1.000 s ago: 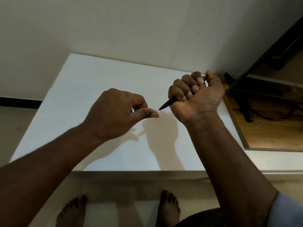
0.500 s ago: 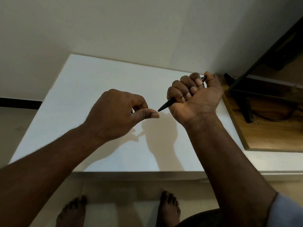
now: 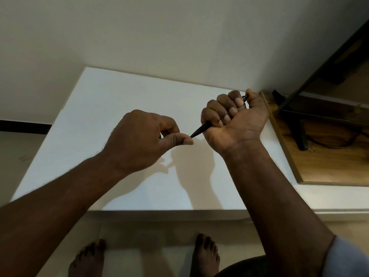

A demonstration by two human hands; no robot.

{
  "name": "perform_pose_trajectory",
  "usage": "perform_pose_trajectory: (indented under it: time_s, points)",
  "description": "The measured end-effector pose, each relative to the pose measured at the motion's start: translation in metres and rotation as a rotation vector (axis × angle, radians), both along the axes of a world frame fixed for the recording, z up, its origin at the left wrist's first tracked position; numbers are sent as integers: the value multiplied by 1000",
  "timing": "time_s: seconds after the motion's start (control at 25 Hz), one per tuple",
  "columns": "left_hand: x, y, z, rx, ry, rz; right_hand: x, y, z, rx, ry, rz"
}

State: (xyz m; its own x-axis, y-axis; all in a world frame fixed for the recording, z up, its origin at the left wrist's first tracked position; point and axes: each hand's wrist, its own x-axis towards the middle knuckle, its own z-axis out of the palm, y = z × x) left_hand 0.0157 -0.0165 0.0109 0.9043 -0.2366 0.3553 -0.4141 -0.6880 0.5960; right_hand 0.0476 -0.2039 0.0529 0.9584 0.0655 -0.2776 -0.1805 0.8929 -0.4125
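Black pen (image 3: pixel 201 129), clamped in the fist of the right hand (image 3: pixel 236 121) at centre right, touches its tip to the thumb of the curled left hand (image 3: pixel 139 140); whether that hand pinches it is unclear.

We look down on a white worktop (image 3: pixel 111 108) set against a plain cream wall (image 3: pixel 159 33). Beside it on the right, a wood-grain shelf (image 3: pixel 329 166) carries a black stand (image 3: pixel 300 132). A pale floor (image 3: pixel 16 156) lies below, and a dark skirting strip (image 3: pixel 20 126) runs along the wall.

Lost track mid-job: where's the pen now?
Head view, right of centre: the pen is gripped in the right hand above the white table, its tip at the thumb of the left hand.
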Motion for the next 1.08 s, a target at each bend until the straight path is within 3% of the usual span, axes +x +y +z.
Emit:
perform_pose_trajectory:
  time_s: [0.8, 1.08]
  points:
    - [-2, 0, 0, 140, -92, 35, -3, 2, -3, -1, 18, 31]
    - [-1, 2, 1, 93, -61, 53, -3, 14, -5, -136, 12, -4]
